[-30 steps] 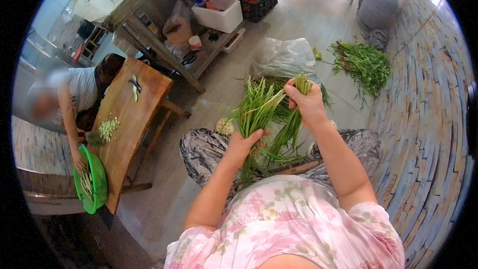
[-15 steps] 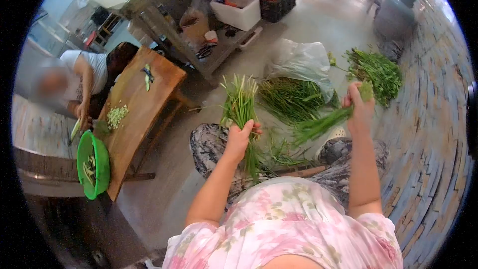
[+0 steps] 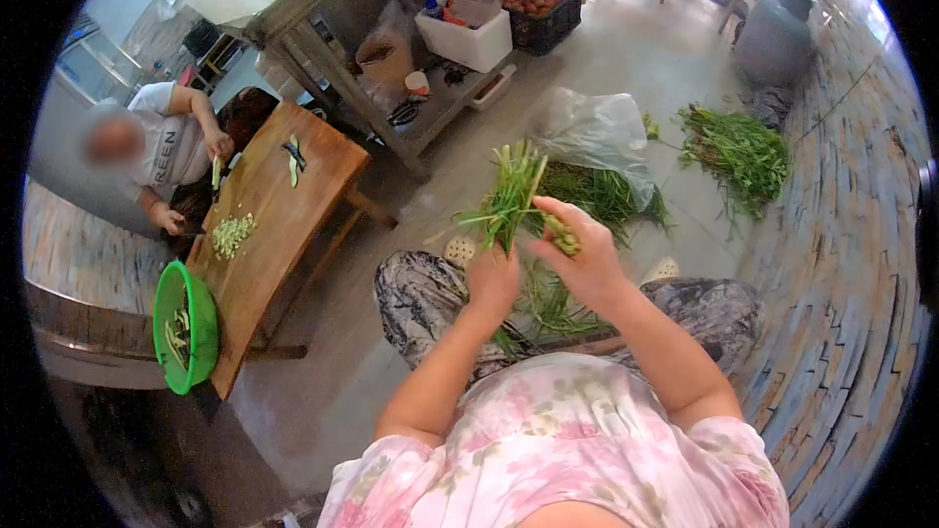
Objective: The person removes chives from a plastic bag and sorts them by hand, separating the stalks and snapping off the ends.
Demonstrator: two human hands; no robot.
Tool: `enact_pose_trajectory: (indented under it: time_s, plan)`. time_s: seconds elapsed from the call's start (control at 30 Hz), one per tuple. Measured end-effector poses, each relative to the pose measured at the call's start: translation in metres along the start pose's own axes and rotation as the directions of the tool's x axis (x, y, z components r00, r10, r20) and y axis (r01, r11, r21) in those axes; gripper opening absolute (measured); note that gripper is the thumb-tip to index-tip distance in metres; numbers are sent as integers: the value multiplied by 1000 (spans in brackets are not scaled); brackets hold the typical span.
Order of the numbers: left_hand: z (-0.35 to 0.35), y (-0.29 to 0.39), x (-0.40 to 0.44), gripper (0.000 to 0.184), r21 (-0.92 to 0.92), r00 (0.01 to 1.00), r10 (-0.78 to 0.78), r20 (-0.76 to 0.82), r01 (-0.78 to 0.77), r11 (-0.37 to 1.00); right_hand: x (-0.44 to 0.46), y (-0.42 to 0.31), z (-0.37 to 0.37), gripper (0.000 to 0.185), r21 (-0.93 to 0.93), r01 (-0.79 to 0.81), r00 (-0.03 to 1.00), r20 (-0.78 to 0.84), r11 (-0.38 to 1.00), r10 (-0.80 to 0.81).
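My left hand (image 3: 492, 279) is closed around a bunch of green chives (image 3: 511, 191), their pale stem ends pointing up and leaves hanging below. Close beside it, my right hand (image 3: 584, 252) is closed on a smaller clump of chives (image 3: 560, 233), its yellowish-green ends showing at the fingers. Its fingertips reach the edge of the left bunch. Loose chives (image 3: 553, 308) lie on the floor between my legs. Beyond my hands, a larger pile of chives (image 3: 592, 186) is partly covered by a clear plastic bag (image 3: 597, 132).
A leafy herb pile (image 3: 736, 156) lies by the wall at right. At left, another person (image 3: 176, 142) sits at a wooden bench (image 3: 284, 191) with chopped pieces (image 3: 233, 235) and a green basin (image 3: 203, 328). Ahead stand a low shelf (image 3: 430, 122), a white box (image 3: 474, 39) and a black crate (image 3: 543, 24).
My right hand has swung left from the far right to beside the left hand, bringing its clump of chives. The left bunch has shifted slightly right. The other person's hands have moved.
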State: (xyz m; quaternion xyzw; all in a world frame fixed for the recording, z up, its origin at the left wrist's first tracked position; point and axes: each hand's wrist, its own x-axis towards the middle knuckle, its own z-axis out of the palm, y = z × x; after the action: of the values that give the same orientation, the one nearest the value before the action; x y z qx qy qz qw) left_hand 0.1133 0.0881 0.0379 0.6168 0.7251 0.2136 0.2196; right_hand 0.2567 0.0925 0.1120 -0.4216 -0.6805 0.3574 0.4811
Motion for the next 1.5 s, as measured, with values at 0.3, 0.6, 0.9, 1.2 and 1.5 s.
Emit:
enact_pose_trajectory:
  time_s: [0.3,0.6,0.9,1.2,1.5]
  plan:
    - [-1,19,-16,35,-938,945,108,308,282,200,14,30,6,16,184,-217,976,13,959,219]
    - [-6,4,-8,44,-846,847,367,383,482,-229,12,30,-5,50,470,-433,897,141,769,419]
    - [-20,15,-7,56,-884,836,292,466,454,111,18,19,-18,60,473,-431,902,260,768,346]
    - [-15,24,-9,59,-850,880,148,451,373,373,21,20,-29,24,595,-499,867,358,630,347]
    - [-15,12,-7,47,-887,820,395,415,461,-24,17,23,-32,38,659,-501,866,377,562,330]
